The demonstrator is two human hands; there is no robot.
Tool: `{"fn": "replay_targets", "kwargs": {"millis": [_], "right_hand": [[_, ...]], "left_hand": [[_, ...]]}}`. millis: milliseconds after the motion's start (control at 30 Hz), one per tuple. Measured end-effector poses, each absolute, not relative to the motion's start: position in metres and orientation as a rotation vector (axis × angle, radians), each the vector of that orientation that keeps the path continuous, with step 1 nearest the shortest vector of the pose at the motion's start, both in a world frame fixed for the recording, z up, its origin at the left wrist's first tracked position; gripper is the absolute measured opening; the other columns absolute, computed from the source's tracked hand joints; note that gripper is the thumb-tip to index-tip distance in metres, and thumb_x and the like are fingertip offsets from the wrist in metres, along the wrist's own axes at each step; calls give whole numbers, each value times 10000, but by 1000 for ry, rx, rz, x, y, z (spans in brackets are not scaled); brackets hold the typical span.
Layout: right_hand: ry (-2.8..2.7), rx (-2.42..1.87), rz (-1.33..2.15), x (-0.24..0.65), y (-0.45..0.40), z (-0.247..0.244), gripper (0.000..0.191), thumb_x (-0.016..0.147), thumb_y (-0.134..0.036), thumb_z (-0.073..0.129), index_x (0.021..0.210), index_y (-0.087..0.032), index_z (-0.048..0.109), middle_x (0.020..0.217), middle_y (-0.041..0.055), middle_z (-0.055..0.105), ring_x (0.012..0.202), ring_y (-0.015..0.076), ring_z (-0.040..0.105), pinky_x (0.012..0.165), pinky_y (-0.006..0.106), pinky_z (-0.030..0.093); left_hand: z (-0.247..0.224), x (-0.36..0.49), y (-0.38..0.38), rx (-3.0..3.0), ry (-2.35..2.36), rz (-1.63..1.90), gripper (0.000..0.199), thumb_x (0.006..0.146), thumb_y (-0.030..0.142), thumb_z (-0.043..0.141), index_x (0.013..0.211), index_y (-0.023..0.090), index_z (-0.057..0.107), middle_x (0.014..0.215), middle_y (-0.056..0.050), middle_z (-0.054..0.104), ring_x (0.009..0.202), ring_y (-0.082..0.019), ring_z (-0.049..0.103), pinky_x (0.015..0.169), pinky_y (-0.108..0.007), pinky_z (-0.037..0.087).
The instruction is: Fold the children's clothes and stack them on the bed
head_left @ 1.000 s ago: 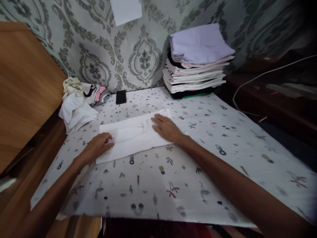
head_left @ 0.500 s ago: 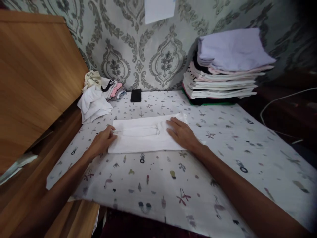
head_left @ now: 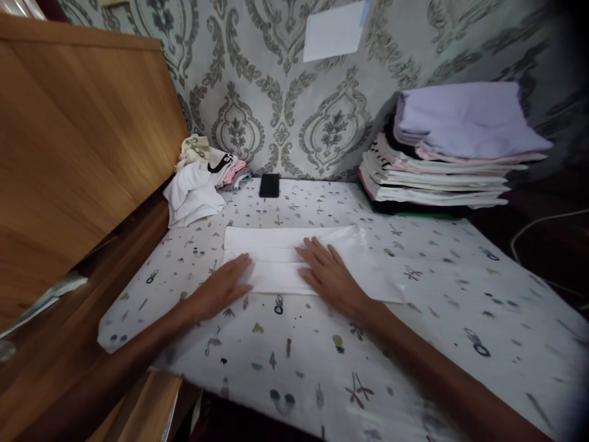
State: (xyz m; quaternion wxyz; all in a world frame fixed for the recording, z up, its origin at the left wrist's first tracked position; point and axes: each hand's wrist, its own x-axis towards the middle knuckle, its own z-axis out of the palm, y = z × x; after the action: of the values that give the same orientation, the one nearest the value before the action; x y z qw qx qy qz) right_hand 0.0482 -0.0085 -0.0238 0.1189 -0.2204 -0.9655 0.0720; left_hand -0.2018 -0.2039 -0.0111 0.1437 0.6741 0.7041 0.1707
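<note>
A white folded garment lies as a long flat strip across the patterned cloth; its exact kind is hard to tell. My left hand rests over its left end, somewhat blurred, fingers stretched out and not gripping. Spread flat on the strip's right half is my right hand, fingers apart. A crease runs lengthwise along the fabric, and its right end fans out a little beyond my right wrist.
At the back right stands a tall stack of folded clothes topped by a lilac piece. Crumpled clothes lie at the back left beside a wooden panel. A small black flat object sits near the wall.
My left hand has let go of the strip's left edge and moved inward, its fingers now extended. The long loose fold in the middle looks flatter. The whole view has shifted slightly.
</note>
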Motion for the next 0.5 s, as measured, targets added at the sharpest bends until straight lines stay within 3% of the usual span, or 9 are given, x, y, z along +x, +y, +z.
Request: {"fn": "replay_targets", "kwargs": {"millis": [100, 167, 233, 367, 500], "right_hand": [[-2807, -491, 217, 22, -45, -5, 388, 1019, -338, 438, 1294, -138, 627, 1481, 191, 508, 1385, 313, 452, 1121, 521, 401], [-2877, -332, 244, -5, -74, 6, 292, 973, -302, 544, 1156, -117, 675, 1290, 192, 626, 1191, 302, 577, 970, 452, 521], [-2945, -199, 220, -32, -100, 12, 240, 935, -288, 608, 1063, -98, 679, 1123, 178, 663, 1072, 304, 603, 855, 424, 556], [-3010, -148, 154, -69, -130, 15, 166, 924, -129, 544, 1045, -79, 646, 997, 176, 662, 980, 294, 616, 731, 391, 553], [-3023, -216, 196, -76, -133, 19, 260, 860, 8, 484, 1056, -70, 637, 987, 183, 686, 948, 285, 638, 694, 368, 536]], "left_hand": [[1, -243, -176, 1696, 2184, 816, 460, 996, 435, 361, 1359, 201, 518, 1389, -112, 598, 1232, -237, 591, 983, -367, 499], [5, -272, -147, 1564, 2374, 826, 384, 907, 335, 458, 1217, 152, 591, 1244, -124, 648, 1101, -240, 623, 914, -355, 506], [7, -293, -119, 1456, 2469, 760, 333, 821, 285, 514, 1097, 137, 626, 1065, -104, 681, 982, -236, 630, 858, -343, 497], [5, -308, -88, 1455, 2413, 685, 173, 691, 297, 608, 820, 184, 630, 736, -9, 631, 769, -211, 600, 701, -299, 456], [11, -308, -85, 1490, 2307, 627, 123, 595, 290, 638, 617, 211, 547, 570, 34, 538, 635, -185, 540, 580, -272, 380]]}}
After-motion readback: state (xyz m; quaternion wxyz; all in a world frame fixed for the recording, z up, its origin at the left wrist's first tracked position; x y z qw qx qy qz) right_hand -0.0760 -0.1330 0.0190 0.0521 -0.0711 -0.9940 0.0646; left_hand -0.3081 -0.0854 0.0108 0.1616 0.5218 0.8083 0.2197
